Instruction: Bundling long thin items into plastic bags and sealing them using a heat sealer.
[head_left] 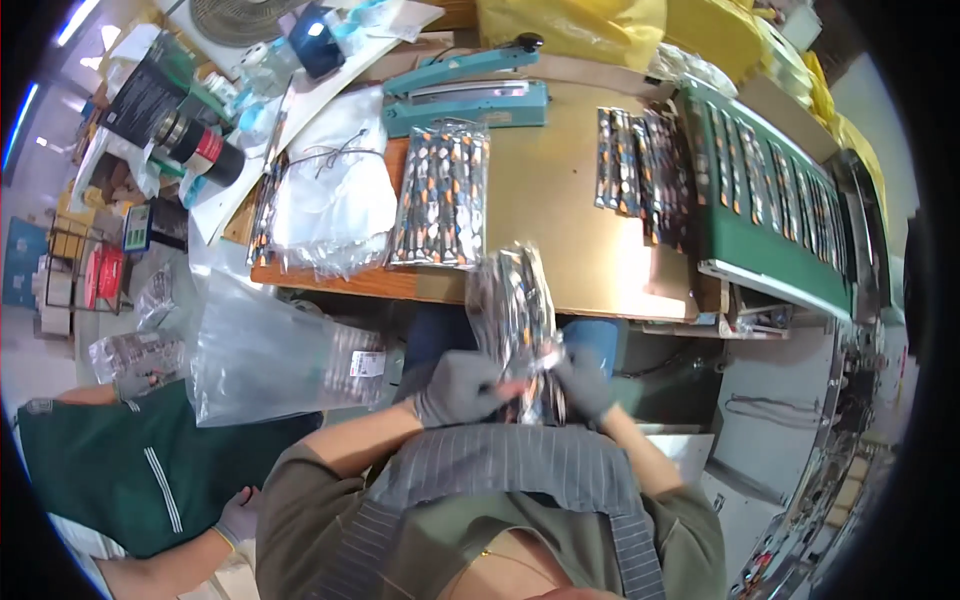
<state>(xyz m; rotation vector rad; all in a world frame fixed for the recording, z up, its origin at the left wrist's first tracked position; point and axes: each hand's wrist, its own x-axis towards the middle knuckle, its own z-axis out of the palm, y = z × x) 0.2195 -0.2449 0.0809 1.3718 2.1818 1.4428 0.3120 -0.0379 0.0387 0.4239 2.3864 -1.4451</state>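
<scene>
A clear plastic bag [512, 285] packed with long dark strips patterned in orange and white stands between my two hands, near my apron and against the table's front edge. My left hand [456, 388], in a grey glove with bare fingertips showing, is closed on the bag's near left side. At its near right side, my right hand [584, 386], also gloved in grey, grips the bag's gathered end; its fingers are partly blurred. Beyond, a similar filled bag [440, 195] lies flat on the table.
A teal heat sealer [466, 105] sits at the back. Loose patterned strips [622, 165] lie right, beside a green conveyor [720, 228] carrying more. Clear empty bags [335, 195] are piled left. A co-worker's gloved hand [238, 515] is lower left, near a large clear bag [262, 345].
</scene>
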